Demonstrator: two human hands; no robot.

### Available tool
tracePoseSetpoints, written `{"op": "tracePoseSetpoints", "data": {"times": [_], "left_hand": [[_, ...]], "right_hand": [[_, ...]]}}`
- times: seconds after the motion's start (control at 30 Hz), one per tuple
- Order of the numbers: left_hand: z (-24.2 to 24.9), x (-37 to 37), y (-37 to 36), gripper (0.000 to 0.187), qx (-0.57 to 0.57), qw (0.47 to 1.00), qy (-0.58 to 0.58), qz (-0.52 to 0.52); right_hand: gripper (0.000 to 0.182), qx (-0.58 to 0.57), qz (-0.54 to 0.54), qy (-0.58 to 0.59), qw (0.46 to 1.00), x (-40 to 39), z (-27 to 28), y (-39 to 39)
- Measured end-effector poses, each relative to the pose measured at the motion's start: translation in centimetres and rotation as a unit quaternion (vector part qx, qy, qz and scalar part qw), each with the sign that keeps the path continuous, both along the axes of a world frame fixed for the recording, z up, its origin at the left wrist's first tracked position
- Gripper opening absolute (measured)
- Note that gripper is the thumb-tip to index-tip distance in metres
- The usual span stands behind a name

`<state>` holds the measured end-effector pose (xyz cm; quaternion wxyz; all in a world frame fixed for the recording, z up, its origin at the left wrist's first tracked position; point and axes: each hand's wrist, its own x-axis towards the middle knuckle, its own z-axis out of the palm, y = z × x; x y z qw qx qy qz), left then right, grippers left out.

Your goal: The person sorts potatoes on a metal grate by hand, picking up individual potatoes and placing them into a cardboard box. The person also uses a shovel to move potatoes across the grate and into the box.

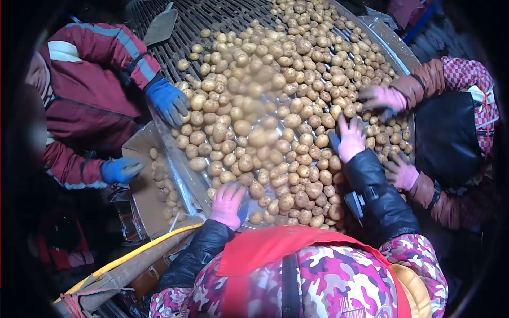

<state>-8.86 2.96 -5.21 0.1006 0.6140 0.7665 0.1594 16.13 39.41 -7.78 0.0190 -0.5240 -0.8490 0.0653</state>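
Note:
A thick layer of potatoes point(297, 153) covers the sloping sorting table in front of me. My left hand point(228, 205), in a pink glove with a dark edge, rests at the near left margin of the potatoes. Its fingers are stretched out and I see nothing held in them. Further out on the right, my right hand point(350, 139) lies among the potatoes in the same kind of glove. Those fingers are spread, touching or just over the potatoes; what is under the palm is hidden.
A person in blue gloves point(168, 102) stands at the left, beside a cardboard box point(143, 199) holding potatoes. Another person's pink-gloved hands point(401, 172) work at the right edge. Dark slats point(212, 16) lie behind, with a flat scoop-like piece point(160, 26). A yellow-rimmed bag point(132, 252) is lower left.

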Motion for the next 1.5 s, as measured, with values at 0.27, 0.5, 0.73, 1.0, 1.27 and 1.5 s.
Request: {"op": "tracePoseSetpoints", "data": {"times": [0.27, 0.5, 0.73, 1.0, 1.27, 1.5], "left_hand": [[-0.2, 0.1, 0.0, 0.062, -0.032, 0.999, 0.001, -0.006], [1.6, 0.1, 0.8, 0.053, -0.033, 0.999, -0.023, -0.005], [1.3, 0.0, 0.5, 0.062, -0.046, 0.999, -0.020, 0.001], [0.5, -0.1, 0.1, 0.057, 0.038, 0.998, -0.041, 0.010], [5.4, 2.4, 3.7, 0.069, 0.044, 0.530, -0.820, 0.213], [-1.0, 2.0, -0.3, 0.044, 0.014, 0.803, -0.581, 0.133]], "right_hand": [[0.036, 0.035, 0.257, 0.195, 0.946, -11.0, 7.1, -1.0], [0.038, -0.140, 0.293, -0.038, 0.945, -21.4, 6.2, 3.9], [0.032, -0.131, 0.248, -0.045, 0.959, -22.6, 4.8, 4.4], [0.023, -0.049, 0.221, 0.154, 0.962, -14.8, 3.0, 0.9], [0.036, -0.350, 0.370, 0.225, 0.831, -11.9, 13.7, -8.8], [0.023, -0.120, 0.368, 0.268, 0.882, -26.4, 10.8, -2.4]]}}
